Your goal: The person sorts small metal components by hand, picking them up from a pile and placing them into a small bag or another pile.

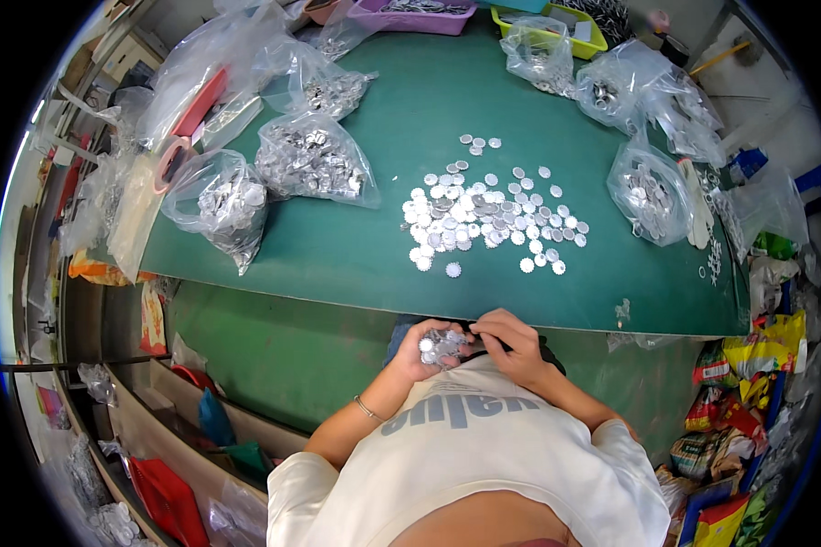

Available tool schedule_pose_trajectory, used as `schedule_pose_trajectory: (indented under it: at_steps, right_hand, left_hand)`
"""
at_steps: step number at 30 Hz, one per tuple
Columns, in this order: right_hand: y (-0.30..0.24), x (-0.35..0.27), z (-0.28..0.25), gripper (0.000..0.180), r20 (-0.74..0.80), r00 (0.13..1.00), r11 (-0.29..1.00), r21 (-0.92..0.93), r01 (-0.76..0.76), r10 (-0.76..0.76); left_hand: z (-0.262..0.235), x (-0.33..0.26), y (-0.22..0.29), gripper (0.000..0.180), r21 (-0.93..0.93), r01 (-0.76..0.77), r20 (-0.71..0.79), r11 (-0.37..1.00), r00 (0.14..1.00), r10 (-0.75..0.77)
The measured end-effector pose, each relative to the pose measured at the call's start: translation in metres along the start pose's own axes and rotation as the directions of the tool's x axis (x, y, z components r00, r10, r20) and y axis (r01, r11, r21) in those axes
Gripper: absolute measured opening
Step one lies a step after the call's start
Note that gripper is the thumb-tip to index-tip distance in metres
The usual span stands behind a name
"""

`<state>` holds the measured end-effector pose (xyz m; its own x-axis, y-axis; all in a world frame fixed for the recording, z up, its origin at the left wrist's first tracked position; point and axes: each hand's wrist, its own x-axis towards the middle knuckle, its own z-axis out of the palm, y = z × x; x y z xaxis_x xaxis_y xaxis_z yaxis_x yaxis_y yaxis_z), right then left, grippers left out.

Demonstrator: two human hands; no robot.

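My left hand (409, 354) is cupped in front of my body, just below the table's near edge. In its palm lies a handful of small silvery metal discs (442, 347); some look scalloped at the rim. Close beside it, my right hand (513, 345) has thumb and fingers pressed together near the left fingertips. Whatever is between them is too small or hidden to make out. Ahead on the green table (337, 260) a loose spread of similar scalloped discs (465, 214) lies, partly heaped and partly scattered in single pieces.
Clear bags of metal parts (315, 159) stand on the table's left, with another bag (649, 196) at the right. A purple basket (410, 18) and a yellow-green basket (556, 32) sit along the far edge. Colourful packages (757, 356) are piled at right, near a wooden shelf (169, 392) opposite.
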<state>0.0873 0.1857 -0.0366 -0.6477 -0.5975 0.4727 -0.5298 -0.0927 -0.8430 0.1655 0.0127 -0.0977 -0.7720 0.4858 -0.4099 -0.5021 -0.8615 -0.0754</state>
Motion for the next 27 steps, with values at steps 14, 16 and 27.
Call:
schedule_pose_trajectory:
  at_steps: [14, 16, 27]
  right_hand:
    - [-0.01, -0.015, -0.011, 0.024, 0.388, 0.697, 0.552, 0.428, -0.715, 0.602]
    - [-0.002, -0.02, -0.007, 0.026, 0.385, 0.612, 0.306, 0.611, -0.73, 0.691]
    - [0.029, -0.014, 0.026, 0.033, 0.848, 0.316, -0.308, 0.465, -0.83, 0.426]
  left_hand:
    - [-0.007, 0.001, -0.012, 0.026, 0.27, -0.174, -0.037, 0.947, 0.981, 0.191]
    - [-0.006, -0.001, -0.014, 0.023, 0.161, -0.169, -0.041, 0.972, 0.983, 0.178]
    - [0.001, -0.018, -0.02, 0.012, -0.131, -0.476, 0.041, 0.87, 0.874, 0.485]
